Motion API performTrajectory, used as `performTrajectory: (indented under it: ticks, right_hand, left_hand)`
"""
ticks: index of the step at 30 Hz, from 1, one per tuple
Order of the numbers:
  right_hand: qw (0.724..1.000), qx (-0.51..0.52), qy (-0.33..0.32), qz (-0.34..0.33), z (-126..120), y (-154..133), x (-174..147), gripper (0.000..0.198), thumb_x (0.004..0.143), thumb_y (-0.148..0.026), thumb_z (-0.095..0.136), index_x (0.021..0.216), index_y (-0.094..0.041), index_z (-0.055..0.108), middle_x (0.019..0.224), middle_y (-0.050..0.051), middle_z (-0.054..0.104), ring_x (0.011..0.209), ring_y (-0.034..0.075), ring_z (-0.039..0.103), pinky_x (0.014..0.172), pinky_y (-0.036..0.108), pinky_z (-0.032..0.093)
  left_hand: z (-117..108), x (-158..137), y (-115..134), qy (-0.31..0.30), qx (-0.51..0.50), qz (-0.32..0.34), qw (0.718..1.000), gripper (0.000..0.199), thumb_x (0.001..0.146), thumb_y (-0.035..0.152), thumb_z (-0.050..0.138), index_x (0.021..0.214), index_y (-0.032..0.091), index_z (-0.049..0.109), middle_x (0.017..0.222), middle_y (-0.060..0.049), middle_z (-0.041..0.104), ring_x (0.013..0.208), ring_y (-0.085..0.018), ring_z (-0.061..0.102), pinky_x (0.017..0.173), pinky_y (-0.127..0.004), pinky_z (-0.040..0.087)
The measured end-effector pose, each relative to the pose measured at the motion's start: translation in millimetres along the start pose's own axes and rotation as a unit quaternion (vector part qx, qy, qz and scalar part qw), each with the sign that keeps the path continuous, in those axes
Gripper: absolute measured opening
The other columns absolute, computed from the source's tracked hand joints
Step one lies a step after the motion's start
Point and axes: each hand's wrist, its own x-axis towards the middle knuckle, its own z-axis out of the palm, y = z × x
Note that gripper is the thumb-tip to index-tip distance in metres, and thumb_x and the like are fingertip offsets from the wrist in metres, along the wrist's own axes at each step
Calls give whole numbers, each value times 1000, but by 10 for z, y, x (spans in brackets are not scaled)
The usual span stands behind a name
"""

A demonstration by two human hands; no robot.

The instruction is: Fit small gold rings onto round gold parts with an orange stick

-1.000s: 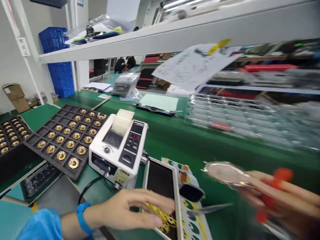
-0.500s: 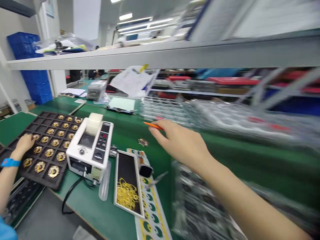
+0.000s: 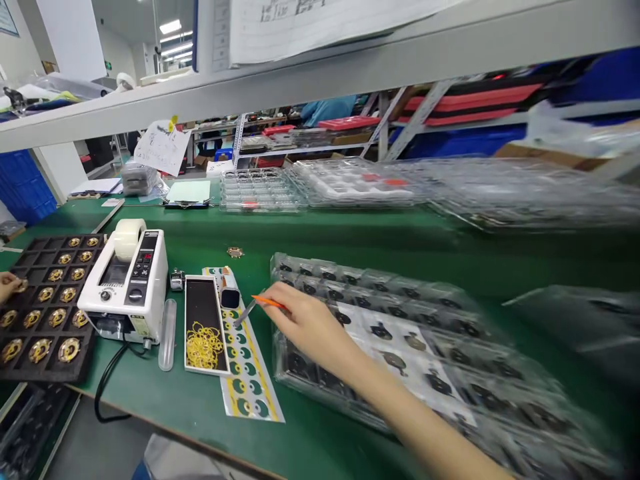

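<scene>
**Orange-handled tool being held over clear tray, left hand at gold-part tray**

Near edge: the right hand (image 3: 313, 327) is being kept closed around an orange-handled tool (image 3: 260, 303), probably tweezers, its metal tip being aimed left at the label strip (image 3: 247, 363). The wrist is being rested on the clear blister tray (image 3: 400, 327), likely for steadiness. The small black tray (image 3: 203, 303) with yellow rings (image 3: 203, 345) is being kept just left of the strip, within short reach of the tip.

Left edge: the left hand (image 3: 7, 287) is being cropped by the frame; fingers are being curled onto the dark tray of gold parts (image 3: 47, 313), apparently on one part. Grip is not being shown clearly.

The tape dispenser (image 3: 125, 283) is being kept between the two trays, its cable being trailed off the bench (image 3: 325, 233) edge, a snag point. A clear tube (image 3: 167, 333) is lying beside it.

Mid-bench: open green room is being left behind the trays; one loose gold part (image 3: 235, 252) is lying there.

Far: stacked clear trays (image 3: 320, 183) are being stored under the shelf (image 3: 300, 87).
</scene>
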Motion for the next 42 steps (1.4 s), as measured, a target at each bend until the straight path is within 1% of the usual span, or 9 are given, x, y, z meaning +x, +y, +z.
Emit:
performTrajectory:
  ticks: [5,8,10,13,16,21,27,34,42]
  right_hand:
    - [979,189,45,58,-21,91,29,53,93,-59,40,72,-20,68,93,8,67,76,21,61,66,33,48]
    - [957,270,65,85,-25,75,31,62,87,-72,41,74,-21,73,89,8,65,76,21,59,67,34,48]
    - [948,295,76,95,-36,23,-26,61,88,-72,41,79,-22,75,69,4,58,63,18,53,57,31,45]
    - [922,363,102,90,-78,-86,-163,52,90,-66,45,88,-24,75,59,2,55,50,14,48,45,27,41]
    - [904,406,122,53,-110,-176,-275,39,92,-56,53,86,-24,75,72,6,68,60,16,60,48,26,49]
    - [927,361,94,41,-75,-225,-364,21,91,-40,62,86,-23,74,75,4,72,63,15,67,54,23,57]
    - [955,282,86,-44,35,-247,-417,16,95,-19,54,92,-22,69,78,3,73,70,15,70,63,23,60]
    - [937,-17,57,-345,24,-232,-411,32,100,-7,34,99,-10,66,95,11,76,96,20,71,77,29,60]
    - [925,-53,79,-368,88,-231,-468,30,100,-9,37,97,-11,66,91,8,77,91,18,72,74,28,62]
  left_hand:
    - [358,-817,820,19,-145,58,988,10,85,30,66,93,24,65,86,5,74,80,-18,70,66,-25,55]
    - [950,-1519,1262,-217,-331,24,918,38,83,37,71,117,22,64,91,-5,76,82,-24,73,61,-30,59]
    - [1372,-1842,1473,-383,-389,-39,837,47,80,41,74,120,19,64,91,-8,76,76,-25,74,62,-33,61]
    - [1847,-2013,1629,-445,-456,-87,766,50,77,42,76,118,15,64,95,-10,76,85,-26,74,78,-37,62]
    - [2073,-1976,1634,-439,-491,-112,744,49,78,32,75,122,16,61,106,-8,74,97,-24,71,92,-37,57]
    - [2142,-1963,1537,-413,-496,-84,759,43,83,23,68,125,19,62,112,-6,71,111,-24,64,95,-35,56]
    - [2104,-2027,1466,-439,-443,-28,781,36,90,28,63,126,24,64,116,-7,69,93,-20,70,87,-30,58]
    - [2082,-1962,1497,-451,-480,-125,742,34,86,26,67,119,26,69,89,-3,74,89,-19,71,78,-25,58]
    - [2149,-1968,1541,-437,-503,-209,716,42,74,23,79,114,16,67,84,-6,76,82,-18,74,74,-22,58]
